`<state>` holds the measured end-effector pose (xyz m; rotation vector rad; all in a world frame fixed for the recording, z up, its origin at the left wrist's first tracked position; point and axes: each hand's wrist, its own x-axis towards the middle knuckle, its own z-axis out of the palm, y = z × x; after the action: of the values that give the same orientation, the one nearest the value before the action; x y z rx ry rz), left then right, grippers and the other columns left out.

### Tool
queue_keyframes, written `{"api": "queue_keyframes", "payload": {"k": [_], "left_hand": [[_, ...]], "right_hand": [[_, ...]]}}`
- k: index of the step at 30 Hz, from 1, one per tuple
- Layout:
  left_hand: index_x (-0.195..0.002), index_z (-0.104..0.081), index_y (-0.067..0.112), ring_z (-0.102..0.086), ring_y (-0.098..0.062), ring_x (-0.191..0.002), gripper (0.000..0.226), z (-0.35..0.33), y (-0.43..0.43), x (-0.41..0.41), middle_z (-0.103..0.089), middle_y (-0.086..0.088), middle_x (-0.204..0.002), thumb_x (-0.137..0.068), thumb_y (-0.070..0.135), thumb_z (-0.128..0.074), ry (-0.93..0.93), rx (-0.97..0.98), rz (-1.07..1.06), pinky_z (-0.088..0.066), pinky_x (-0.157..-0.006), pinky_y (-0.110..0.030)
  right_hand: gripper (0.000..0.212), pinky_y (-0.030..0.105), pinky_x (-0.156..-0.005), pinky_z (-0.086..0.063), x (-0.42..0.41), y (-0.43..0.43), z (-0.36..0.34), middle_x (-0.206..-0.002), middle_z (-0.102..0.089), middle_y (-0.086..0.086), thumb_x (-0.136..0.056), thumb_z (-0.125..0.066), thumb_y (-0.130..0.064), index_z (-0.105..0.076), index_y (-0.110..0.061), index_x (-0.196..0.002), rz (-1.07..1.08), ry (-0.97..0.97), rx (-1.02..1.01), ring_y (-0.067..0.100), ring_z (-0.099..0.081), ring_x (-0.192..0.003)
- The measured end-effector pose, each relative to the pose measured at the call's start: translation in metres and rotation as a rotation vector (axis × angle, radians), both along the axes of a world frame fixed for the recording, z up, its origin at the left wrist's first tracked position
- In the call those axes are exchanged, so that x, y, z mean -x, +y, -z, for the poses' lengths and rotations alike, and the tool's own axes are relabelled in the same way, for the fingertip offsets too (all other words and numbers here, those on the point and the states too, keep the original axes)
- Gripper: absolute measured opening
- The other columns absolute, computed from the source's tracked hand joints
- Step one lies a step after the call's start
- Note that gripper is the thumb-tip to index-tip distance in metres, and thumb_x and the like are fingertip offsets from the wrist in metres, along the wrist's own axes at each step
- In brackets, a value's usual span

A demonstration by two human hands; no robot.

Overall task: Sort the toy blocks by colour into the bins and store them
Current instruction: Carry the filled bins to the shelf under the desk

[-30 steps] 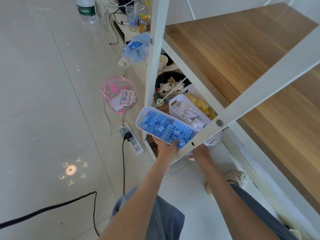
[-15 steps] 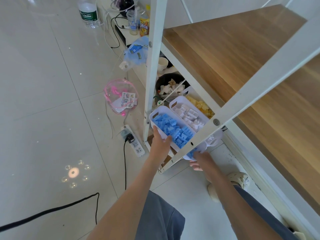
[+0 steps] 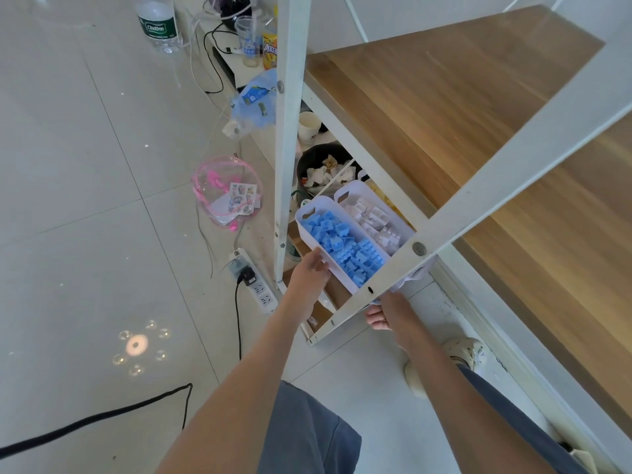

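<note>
The person is holding the blue bin (image 3: 321, 200), heaped with blue blocks (image 3: 342, 241), in at the low level of the rack. This is looking like the storing step, since the blocks in view are already lying sorted by colour. A diagonal brace (image 3: 478, 200) is crossing over the blue bin's near end and hiding it, so the bin is having to go in at a slant under it.

The left grip (image 3: 309, 273) is clasping the blue bin's long outer wall, with the thumb up by the rim. That is probably because this is the only free side. Along the blue bin's other long wall the white bin (image 3: 352, 186) with its white blocks (image 3: 372, 217) is lying just beside it, perhaps touching.

The right grip (image 3: 386, 311) is sitting at the blue bin's near end, below the brace. Some of its fingers are showing curled, but the brace is covering the contact, so I cannot tell whether it is gripping the bin or closed on nothing. My guess is that it is bearing that end's weight.

Just beyond the blue bin's far end a black tub (image 3: 307, 159) of crumpled paper is standing. On the open-floor side of the blue bin, past the upright post (image 3: 287, 131), a power strip (image 3: 254, 282) and a pink pouch (image 3: 227, 193) are lying on the tiles.
</note>
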<state>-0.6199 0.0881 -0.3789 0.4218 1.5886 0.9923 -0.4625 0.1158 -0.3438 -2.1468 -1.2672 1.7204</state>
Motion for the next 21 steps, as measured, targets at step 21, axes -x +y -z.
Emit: {"api": "queue_keyframes", "payload": {"k": [21], "left_hand": [[-0.146,-0.031,0.03,-0.044,-0.02,-0.132,0.062,-0.002,0.014,0.0,-0.047,0.008,-0.143,-0.094,0.002,-0.047,-0.066,0.017,0.321,-0.035,-0.109,-0.047]], "right_hand": [[0.027,0.042,-0.089,-0.052,0.029,-0.002,-0.022,-0.074,-0.056,0.009,-0.1,-0.038,-0.02,-0.047,-0.014,-0.075,0.277,0.14,0.043,0.019,-0.058,-0.065]]}}
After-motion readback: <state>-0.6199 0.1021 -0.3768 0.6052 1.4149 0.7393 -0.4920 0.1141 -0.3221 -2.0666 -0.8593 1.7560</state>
